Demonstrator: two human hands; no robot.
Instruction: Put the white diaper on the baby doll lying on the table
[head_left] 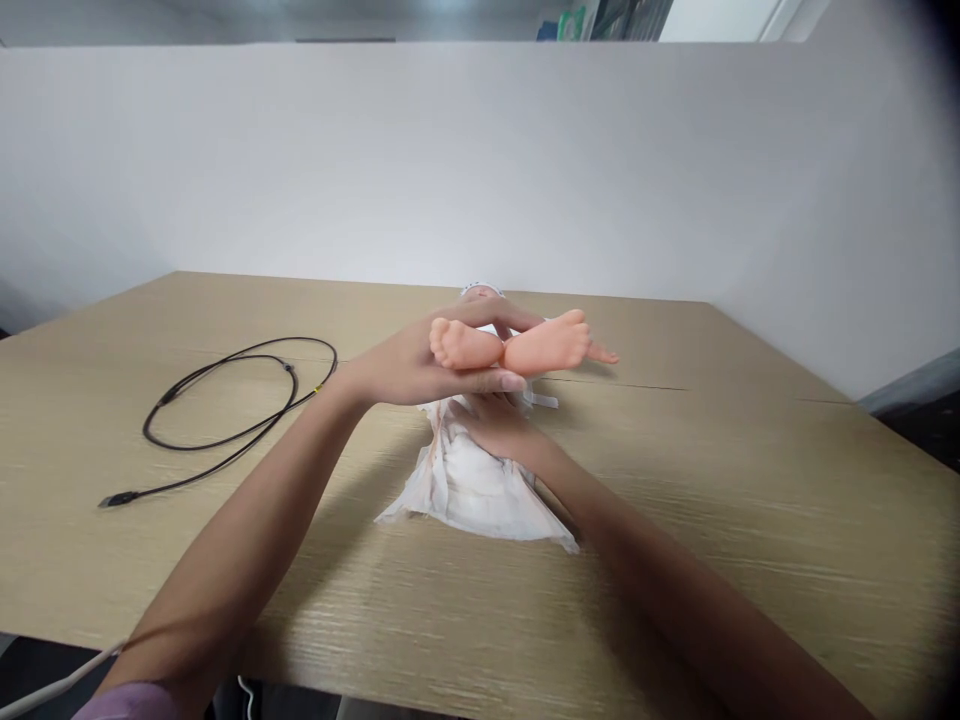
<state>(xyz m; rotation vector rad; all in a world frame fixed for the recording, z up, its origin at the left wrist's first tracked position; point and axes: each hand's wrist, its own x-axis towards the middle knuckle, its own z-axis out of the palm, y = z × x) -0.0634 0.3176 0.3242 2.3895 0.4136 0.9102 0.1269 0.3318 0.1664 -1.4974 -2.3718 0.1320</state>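
Your left hand (401, 362): half-closed round pink plastic doll feet (549, 343), apparently clearing white padded diaper (476, 480); right hand (501, 428): on it, grip hidden.

And there's a plain mauve sleeve (133, 703) on the left arm (251, 530), rounded edge just showing; left hand (405, 362) bare, right hand (501, 428) bare!

Your one view comes from your own head, looking forward and down along your forearms (251, 530), which run in from the lower left and lower right of the frame to your fingers (487, 382) near its centre. You see the counter (750, 500) close up at the bottom, receding to a pale wall (450, 160) across the upper part.
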